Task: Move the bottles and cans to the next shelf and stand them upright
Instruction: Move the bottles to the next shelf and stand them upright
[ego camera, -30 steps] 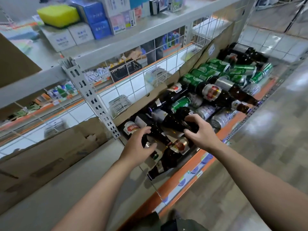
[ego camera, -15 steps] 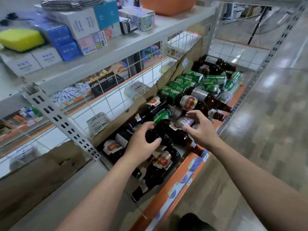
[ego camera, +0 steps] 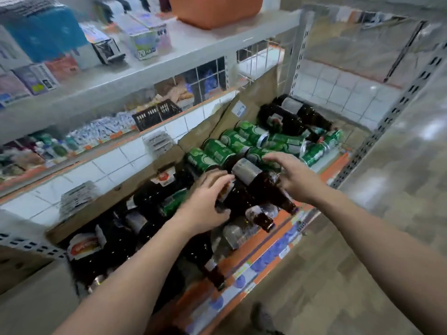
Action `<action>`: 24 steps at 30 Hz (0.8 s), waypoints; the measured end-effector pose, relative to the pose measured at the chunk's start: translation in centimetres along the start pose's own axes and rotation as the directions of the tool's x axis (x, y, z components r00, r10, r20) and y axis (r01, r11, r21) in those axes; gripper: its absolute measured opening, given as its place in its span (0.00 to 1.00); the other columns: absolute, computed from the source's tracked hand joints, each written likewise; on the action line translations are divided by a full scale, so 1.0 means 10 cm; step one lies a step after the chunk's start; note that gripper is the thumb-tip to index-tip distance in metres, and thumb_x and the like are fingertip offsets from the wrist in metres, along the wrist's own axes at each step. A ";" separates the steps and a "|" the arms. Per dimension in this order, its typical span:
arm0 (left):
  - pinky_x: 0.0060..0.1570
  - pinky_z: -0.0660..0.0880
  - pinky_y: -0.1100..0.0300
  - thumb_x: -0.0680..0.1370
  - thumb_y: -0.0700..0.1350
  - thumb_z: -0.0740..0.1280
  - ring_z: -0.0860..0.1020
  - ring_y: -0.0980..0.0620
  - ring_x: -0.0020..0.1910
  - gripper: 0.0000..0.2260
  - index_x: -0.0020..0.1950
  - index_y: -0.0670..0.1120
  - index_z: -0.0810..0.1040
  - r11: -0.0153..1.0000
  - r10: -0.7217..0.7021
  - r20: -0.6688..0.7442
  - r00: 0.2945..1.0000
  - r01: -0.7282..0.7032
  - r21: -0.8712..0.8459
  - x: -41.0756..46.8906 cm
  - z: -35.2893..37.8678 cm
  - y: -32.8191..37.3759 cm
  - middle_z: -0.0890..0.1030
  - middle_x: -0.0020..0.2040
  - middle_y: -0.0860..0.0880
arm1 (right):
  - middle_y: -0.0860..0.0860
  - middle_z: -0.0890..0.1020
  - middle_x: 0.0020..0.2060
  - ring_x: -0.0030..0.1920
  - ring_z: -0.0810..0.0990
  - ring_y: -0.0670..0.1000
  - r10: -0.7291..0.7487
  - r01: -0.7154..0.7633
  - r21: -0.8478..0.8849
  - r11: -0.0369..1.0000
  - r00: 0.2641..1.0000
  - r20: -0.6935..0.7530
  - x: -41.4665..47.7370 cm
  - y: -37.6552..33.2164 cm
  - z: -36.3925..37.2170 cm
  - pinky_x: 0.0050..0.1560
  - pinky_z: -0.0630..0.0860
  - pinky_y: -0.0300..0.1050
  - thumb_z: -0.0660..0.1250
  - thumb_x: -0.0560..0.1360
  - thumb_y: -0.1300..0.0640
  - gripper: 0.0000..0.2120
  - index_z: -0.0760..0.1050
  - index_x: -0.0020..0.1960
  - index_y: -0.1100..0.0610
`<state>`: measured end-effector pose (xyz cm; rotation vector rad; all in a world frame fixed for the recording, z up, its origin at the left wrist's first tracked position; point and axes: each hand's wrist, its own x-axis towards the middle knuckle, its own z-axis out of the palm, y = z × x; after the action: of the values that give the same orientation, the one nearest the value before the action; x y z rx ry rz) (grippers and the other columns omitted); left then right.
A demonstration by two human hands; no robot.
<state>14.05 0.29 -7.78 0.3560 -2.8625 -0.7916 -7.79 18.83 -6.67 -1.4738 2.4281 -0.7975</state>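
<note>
Now | bottles [ego camera: 292,117] and green cans [ego camera: 217,151] are heaped flat on the lower shelf [ego camera: 266,252] | left hand [ego camera: 203,204] is laid across a brown bottle [ego camera: 239,204], grip not discernible | right hand [ego camera: 295,175] is spread, nothing held | one bottle should be gripped at mid-body, lifted clear of neighbours.

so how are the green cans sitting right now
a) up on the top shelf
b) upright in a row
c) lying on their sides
c: the green cans lie on their sides in a loose pile, behind the bottles, which are also lying down.
</note>
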 end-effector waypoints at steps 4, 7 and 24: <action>0.80 0.52 0.53 0.70 0.53 0.72 0.52 0.50 0.81 0.41 0.80 0.58 0.58 0.946 -0.005 0.184 0.983 -0.055 0.320 0.22 0.10 0.02 0.57 0.81 0.52 | 0.50 0.61 0.81 0.80 0.61 0.55 -0.356 0.491 -0.475 0.730 0.867 0.349 0.30 0.38 -0.14 0.76 0.62 0.52 0.67 0.71 0.71 0.45 0.58 0.82 0.45; 0.80 0.48 0.44 0.68 0.58 0.72 0.53 0.45 0.81 0.41 0.79 0.57 0.59 0.877 0.015 0.218 0.976 -0.117 0.467 0.32 0.15 0.01 0.58 0.80 0.50 | 0.49 0.53 0.83 0.83 0.51 0.53 -0.398 0.621 -0.507 0.598 0.779 0.484 0.42 0.53 -0.09 0.81 0.56 0.55 0.66 0.76 0.64 0.44 0.46 0.83 0.43; 0.76 0.61 0.39 0.62 0.56 0.79 0.64 0.40 0.77 0.45 0.77 0.46 0.69 0.857 0.145 0.142 0.979 -0.196 0.477 0.40 0.20 -0.14 0.69 0.76 0.45 | 0.59 0.56 0.82 0.82 0.55 0.57 -0.729 0.820 -0.423 0.386 0.552 0.404 0.66 0.64 0.24 0.79 0.59 0.59 0.65 0.78 0.61 0.29 0.64 0.78 0.52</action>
<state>10.06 -0.98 -9.83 0.1098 -3.1042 -0.0379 -14.91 14.57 -11.43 -2.9005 1.7863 0.0484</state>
